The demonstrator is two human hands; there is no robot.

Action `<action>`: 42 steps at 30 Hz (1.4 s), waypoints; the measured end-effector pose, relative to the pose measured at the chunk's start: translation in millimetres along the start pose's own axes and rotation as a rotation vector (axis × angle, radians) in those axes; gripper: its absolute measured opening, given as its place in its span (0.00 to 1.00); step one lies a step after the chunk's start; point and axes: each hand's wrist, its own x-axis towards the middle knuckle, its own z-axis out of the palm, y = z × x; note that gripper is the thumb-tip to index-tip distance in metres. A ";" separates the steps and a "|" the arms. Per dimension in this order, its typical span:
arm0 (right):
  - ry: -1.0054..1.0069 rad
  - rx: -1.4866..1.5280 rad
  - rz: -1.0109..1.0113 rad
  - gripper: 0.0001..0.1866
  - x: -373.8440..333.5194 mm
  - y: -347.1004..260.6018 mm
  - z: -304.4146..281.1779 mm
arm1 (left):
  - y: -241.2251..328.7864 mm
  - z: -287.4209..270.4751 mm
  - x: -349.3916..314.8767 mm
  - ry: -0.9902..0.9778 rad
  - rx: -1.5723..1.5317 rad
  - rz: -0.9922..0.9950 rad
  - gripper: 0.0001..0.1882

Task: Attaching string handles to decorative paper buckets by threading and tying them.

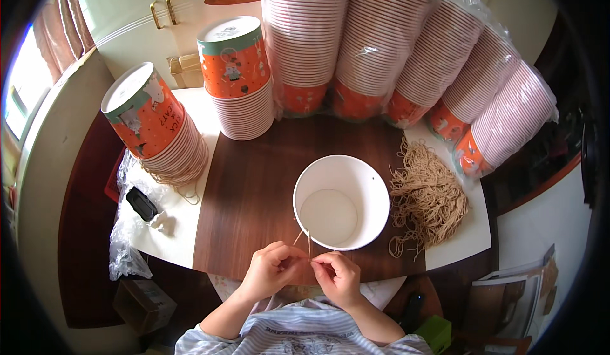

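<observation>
A white paper bucket [343, 199] stands upright on the dark wooden table [254, 190], its mouth facing me. A thin tan string [304, 237] runs from the bucket's near rim down to my hands. My left hand [272, 269] and my right hand [337, 275] meet at the table's near edge, fingertips pinched together on the ends of that string. A loose heap of tan strings [427, 196] lies just right of the bucket.
Tall stacks of orange-and-white paper buckets wrapped in clear plastic [406, 56] lean along the back and right. Two shorter stacks [241, 81] [155, 123] stand upside down at the left. A small black object [141, 203] and crumpled plastic [127, 240] lie at the left edge.
</observation>
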 end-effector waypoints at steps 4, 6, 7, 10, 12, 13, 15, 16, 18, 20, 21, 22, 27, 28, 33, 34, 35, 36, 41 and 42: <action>-0.032 -0.029 -0.013 0.04 0.2 -1.4 0.0 | -0.9 1.8 -0.2 0.023 0.024 -0.004 0.05; -0.041 -0.042 -0.026 0.04 0.2 -1.3 -0.6 | 2.5 3.1 -0.2 0.055 0.141 0.023 0.05; -0.052 -0.055 -0.040 0.04 0.2 -1.3 -0.8 | 2.9 4.1 -0.4 0.053 0.140 0.023 0.05; -0.071 -0.027 -0.068 0.05 -0.3 -1.8 -1.8 | 2.4 7.0 -2.9 0.101 0.243 0.105 0.05; -0.078 -0.010 -0.047 0.05 -1.7 -1.3 -0.8 | -0.9 7.4 -4.7 0.134 0.300 0.167 0.06; -0.085 0.007 -0.026 0.05 -3.0 -0.6 0.3 | -3.8 6.4 -4.5 0.135 0.301 0.165 0.06; -0.107 0.076 0.116 0.05 -12.1 3.6 4.1 | -11.9 4.2 -3.0 0.167 0.282 0.360 0.08; -0.129 0.146 0.258 0.05 -16.9 6.6 6.4 | -15.6 4.0 -2.9 0.168 0.282 0.358 0.08; -0.140 0.189 0.315 0.04 -22.7 14.8 11.7 | -21.6 4.2 -5.3 0.135 0.201 0.361 0.12; -0.152 0.233 0.374 0.05 -27.2 16.5 16.1 | -20.8 13.1 -12.2 0.262 0.065 0.214 0.12; -0.146 0.240 0.342 0.05 -29.2 15.3 18.5 | -21.4 17.2 -18.4 0.389 -0.072 0.067 0.13; -0.139 0.246 0.310 0.05 -31.6 14.6 21.1 | -33.2 18.5 -26.5 0.370 -0.188 -0.028 0.13; -0.121 0.044 0.151 0.03 -38.2 19.1 23.8 | -30.3 32.2 -38.8 0.174 -0.220 -0.100 0.04; -0.124 0.029 0.157 0.03 -37.0 16.7 22.1 | -34.2 35.4 -38.0 0.186 -0.278 -0.099 0.04; -0.128 -0.099 0.047 0.04 -36.3 17.1 17.7 | -30.6 35.6 -32.4 0.153 -0.363 -0.133 0.04; -0.145 -0.160 0.017 0.04 -37.6 17.9 16.8 | -29.6 35.8 -32.4 0.144 -0.352 -0.139 0.04; -0.162 -0.219 -0.015 0.04 -38.5 18.6 16.3 | -30.0 35.7 -32.7 0.144 -0.350 -0.139 0.04; -0.161 -0.218 -0.015 0.04 -39.0 18.7 16.0 | -30.9 35.1 -33.0 0.117 -0.230 -0.105 0.04; -0.111 -0.264 -0.040 0.04 -38.4 19.5 17.9 | -34.6 34.6 -34.1 0.116 -0.055 -0.087 0.05; -0.113 -0.263 -0.043 0.04 -37.5 18.0 17.4 | -40.6 36.5 -36.5 0.111 -0.221 -0.185 0.05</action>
